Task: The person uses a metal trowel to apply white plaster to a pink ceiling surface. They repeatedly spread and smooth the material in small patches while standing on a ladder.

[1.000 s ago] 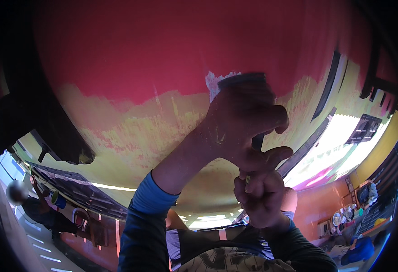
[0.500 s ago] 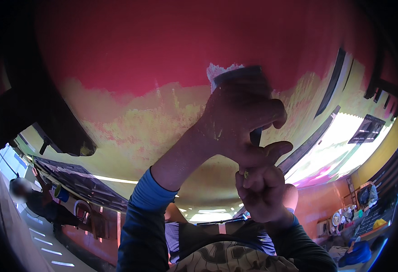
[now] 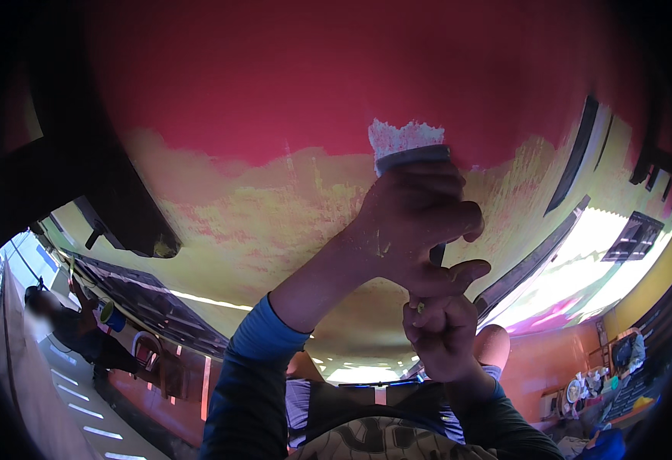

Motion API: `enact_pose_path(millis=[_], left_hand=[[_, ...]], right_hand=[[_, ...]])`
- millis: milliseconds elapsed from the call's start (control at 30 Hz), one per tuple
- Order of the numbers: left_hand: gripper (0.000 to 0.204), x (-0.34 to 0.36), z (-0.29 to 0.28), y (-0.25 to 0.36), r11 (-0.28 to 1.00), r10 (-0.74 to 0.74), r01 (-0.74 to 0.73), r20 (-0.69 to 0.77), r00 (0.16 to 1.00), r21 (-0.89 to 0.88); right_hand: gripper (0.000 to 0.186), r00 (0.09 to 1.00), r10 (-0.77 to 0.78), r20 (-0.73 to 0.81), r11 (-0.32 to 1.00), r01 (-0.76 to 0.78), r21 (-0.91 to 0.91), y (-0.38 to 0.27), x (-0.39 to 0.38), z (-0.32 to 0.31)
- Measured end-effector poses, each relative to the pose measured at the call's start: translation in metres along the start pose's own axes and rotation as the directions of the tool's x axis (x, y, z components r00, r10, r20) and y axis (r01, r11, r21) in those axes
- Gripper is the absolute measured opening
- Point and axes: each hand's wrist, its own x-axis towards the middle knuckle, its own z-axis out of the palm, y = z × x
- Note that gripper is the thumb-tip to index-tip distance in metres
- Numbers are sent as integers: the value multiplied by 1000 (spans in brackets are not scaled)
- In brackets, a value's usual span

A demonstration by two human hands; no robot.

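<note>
A scraper with a wide grey blade (image 3: 414,156) lies against a painted wall whose upper part is red (image 3: 313,84) and lower part yellowish (image 3: 267,199). Just above the blade's edge shows a rough white patch (image 3: 405,136) in the red. My left hand (image 3: 413,211) is closed on the scraper near its blade, thumb and a finger sticking out to the right. Below it my right hand (image 3: 442,330) is curled shut around the lower end of the handle, mostly hidden by fingers. A short dark part of the handle (image 3: 437,254) shows between the hands.
A dark beam-like shape (image 3: 133,207) juts in at the left. Far left, a person (image 3: 79,330) stands by a bucket (image 3: 112,316). Bright openings and a window grille (image 3: 633,236) lie to the right, with cluttered household things (image 3: 581,391) at lower right.
The scraper, with both hands on it, has moved down the wall toward me. More of the white patch shows above its blade. The view has shifted slightly.
</note>
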Motion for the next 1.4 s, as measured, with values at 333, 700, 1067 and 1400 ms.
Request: enact_pose_path(millis=[333, 700, 1067, 1400], left_hand=[[35, 27, 4, -12, 996, 88, -87, -33, 996, 16], [31, 30, 7, -10, 995, 71, -77, -102, 992, -57], [31, 38, 0, -7, 999, 45, -45, -50, 998, 1], [29, 36, -2, -10, 999, 44, -45, -48, 998, -9]], right_hand=[[20, 997, 32, -71, 999, -30, 33, -30, 12, -2], [24, 999, 5, -41, 1000, -6, -18, -28, 11, 0], [22, 999, -10, -39, 993, 15, 118, -33, 20, -1], [23, 999, -42, 15, 998, 43, -41, -30, 22, -1]])
